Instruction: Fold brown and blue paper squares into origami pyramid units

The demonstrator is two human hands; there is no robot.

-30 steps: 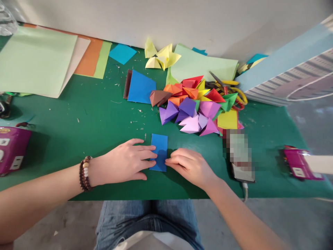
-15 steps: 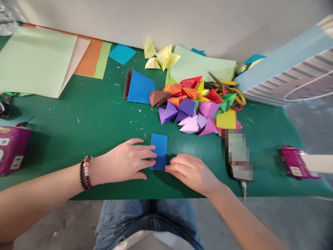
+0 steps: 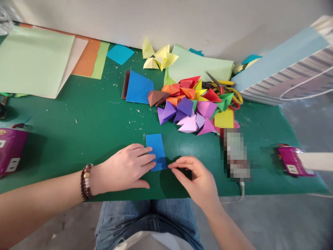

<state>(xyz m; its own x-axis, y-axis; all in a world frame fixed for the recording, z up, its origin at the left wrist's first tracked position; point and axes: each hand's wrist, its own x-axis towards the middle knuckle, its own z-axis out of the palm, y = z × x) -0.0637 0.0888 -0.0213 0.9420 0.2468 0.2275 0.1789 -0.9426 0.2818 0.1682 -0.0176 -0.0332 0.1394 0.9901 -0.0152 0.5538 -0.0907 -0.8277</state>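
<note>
A folded blue paper rectangle (image 3: 156, 147) lies flat on the green table in front of me. My left hand (image 3: 131, 165) rests with spread fingers, their tips over the paper's left side and middle. Just right of its lower right corner is my right hand (image 3: 194, 175). Its thumb and index fingertips come together in a pinch, with a gap to the paper and nothing visible between them. Beyond the paper is a pile of folded paper pieces (image 3: 184, 107) in several colours, next to a flat blue sheet (image 3: 140, 86).
Pale green sheets (image 3: 33, 62) lie at the far left and yellow folded pieces (image 3: 158, 57) at the back. Scissors (image 3: 217, 83) are behind the pile. A blurred-out phone (image 3: 235, 152) with a cable is at right. Purple boxes (image 3: 11, 149) stand at both sides.
The blue paper has turned slightly, its top tilting left. My right hand has come off its lower right corner and lifted a little to the right. My left hand stays on it.
</note>
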